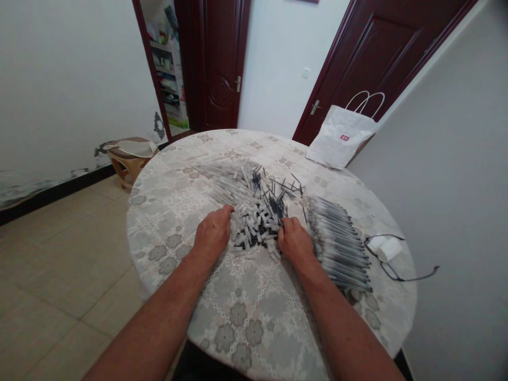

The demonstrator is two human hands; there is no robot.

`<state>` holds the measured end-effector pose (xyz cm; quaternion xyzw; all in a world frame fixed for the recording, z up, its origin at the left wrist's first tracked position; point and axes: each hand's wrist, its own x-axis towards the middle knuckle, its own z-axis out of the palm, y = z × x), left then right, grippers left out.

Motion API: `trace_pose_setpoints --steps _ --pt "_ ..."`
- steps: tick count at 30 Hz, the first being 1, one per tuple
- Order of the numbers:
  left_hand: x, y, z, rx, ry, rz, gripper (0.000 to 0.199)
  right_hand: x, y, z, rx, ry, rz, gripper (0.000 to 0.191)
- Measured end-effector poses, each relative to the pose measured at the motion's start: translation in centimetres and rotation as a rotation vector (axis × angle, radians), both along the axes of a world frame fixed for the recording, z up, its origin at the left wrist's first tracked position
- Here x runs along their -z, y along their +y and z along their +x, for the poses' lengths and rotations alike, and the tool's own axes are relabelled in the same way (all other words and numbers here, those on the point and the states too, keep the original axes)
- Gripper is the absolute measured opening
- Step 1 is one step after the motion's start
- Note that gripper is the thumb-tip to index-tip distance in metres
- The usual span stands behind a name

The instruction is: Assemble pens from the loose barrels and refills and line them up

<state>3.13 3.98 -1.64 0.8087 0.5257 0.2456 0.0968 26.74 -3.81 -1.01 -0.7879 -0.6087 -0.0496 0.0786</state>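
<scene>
A heap of short white and black pen caps (254,225) lies on the round table between my hands. At the heap's left edge my left hand (214,228) is closed, thumb and fingertips together. Any small thing in its pinch is hidden. My right hand (296,241) is curled closed at the heap's right side, by the thin dark refills (278,205); what its fingers hold does not show. Clear pen barrels (228,182) lie loosely behind the caps. Right of my right hand, a row of grey-looking pens (341,243) lies side by side.
A patterned cloth covers the table (238,317). Eyeglasses (391,270) and a crumpled white tissue (384,247) lie at the right edge. A white paper bag (341,137) stands at the back right. A wooden stool (130,156) is beyond the table's left side.
</scene>
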Motion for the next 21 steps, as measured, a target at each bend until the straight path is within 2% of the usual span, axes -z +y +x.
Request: trace_pose_setpoints --steps 6,12,18,21 --pt "-0.4 0.0 0.0 0.088 -0.195 0.125 0.043 0.4 0.1 0.2 0.005 0.007 0.02 0.032" --pt "-0.9 -0.4 0.4 0.124 -0.293 0.165 0.033 0.4 0.3 0.3 -0.029 0.015 0.019 0.034" --pt "-0.8 -0.6 0.8 0.125 -0.363 0.112 0.026 0.7 0.5 0.4 0.008 0.032 0.035 0.032" --pt "-1.3 -0.9 1.1 0.084 -0.537 -0.033 0.024 0.9 0.6 0.5 0.016 0.038 0.065 0.032"
